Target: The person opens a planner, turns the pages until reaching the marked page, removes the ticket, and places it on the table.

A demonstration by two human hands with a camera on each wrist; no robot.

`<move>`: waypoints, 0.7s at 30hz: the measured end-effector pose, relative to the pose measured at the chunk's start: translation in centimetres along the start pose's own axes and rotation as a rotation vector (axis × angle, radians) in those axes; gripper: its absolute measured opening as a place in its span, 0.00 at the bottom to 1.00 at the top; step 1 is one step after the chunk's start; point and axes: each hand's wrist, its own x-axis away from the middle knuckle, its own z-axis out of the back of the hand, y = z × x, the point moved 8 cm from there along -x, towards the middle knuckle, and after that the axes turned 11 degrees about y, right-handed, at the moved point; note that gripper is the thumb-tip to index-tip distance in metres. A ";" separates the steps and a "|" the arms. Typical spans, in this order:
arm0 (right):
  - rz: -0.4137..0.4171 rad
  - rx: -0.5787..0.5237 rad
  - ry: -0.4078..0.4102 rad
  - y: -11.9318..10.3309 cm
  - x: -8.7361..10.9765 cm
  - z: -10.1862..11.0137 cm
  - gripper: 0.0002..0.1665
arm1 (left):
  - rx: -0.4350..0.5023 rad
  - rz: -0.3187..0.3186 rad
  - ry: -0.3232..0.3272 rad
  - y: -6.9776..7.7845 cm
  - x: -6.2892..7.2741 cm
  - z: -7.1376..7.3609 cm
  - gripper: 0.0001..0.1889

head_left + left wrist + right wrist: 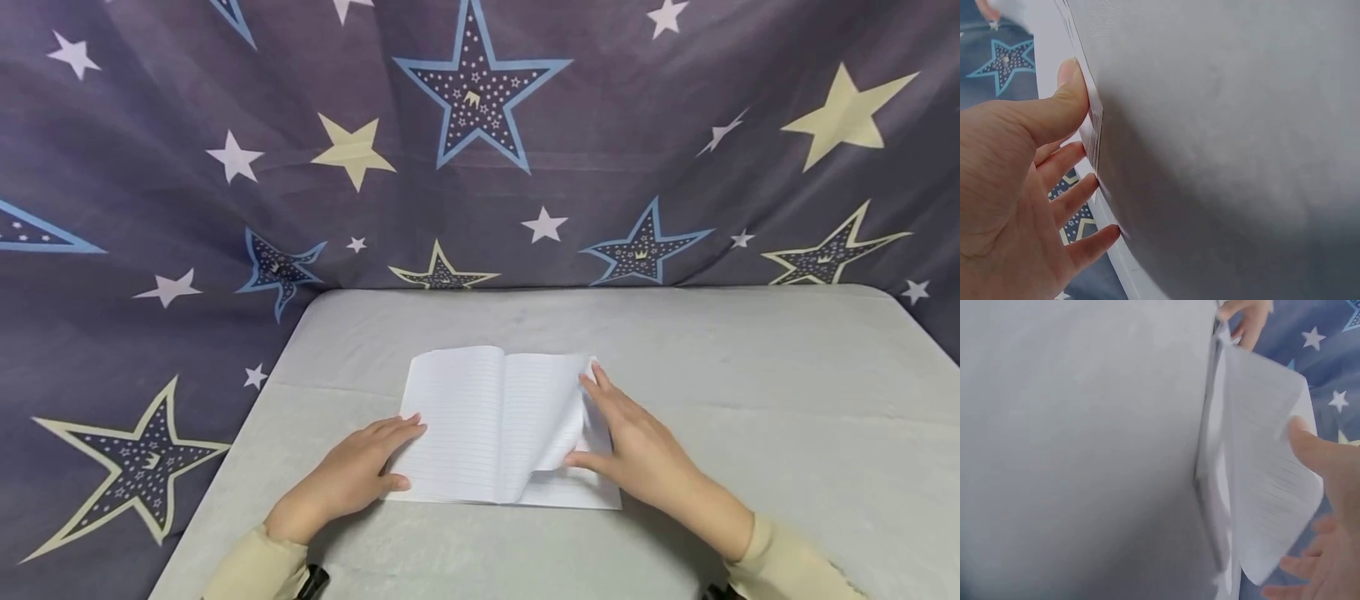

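An open notebook with white lined pages (457,425) lies on the grey-covered table. One right-side page (558,425) is lifted and curls toward the left, its lower corner off the pages beneath. My right hand (645,446) is at this page's outer edge, thumb and fingers spread apart. In the right wrist view the right thumb (1307,447) lies against the raised page (1272,469), and the other fingers extend beyond it. My left hand (360,467) rests on the left page's outer edge. Its thumb (1072,87) touches the page edges in the left wrist view, fingers loosely extended.
The grey tablecloth (787,400) spreads around the notebook on all sides. A dark curtain with stars (600,108) hangs behind the table and along its left side. Beige sleeves (258,567) cover both forearms.
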 end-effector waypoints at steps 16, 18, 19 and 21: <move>0.053 -0.141 -0.250 -7.8 1.2 -4.7 0.50 | 0.067 0.004 0.012 -0.3 0.4 -0.2 0.35; 0.080 -0.122 -0.318 -8.5 1.5 -5.5 0.49 | 0.064 0.017 0.003 -0.5 0.6 -0.1 0.35; 0.094 -0.113 -0.348 -8.9 1.8 -5.8 0.48 | 0.058 0.016 0.003 -0.5 0.6 0.0 0.35; 0.134 -0.093 -0.393 -9.5 2.2 -6.4 0.47 | 0.048 0.019 0.006 -0.6 0.6 0.3 0.33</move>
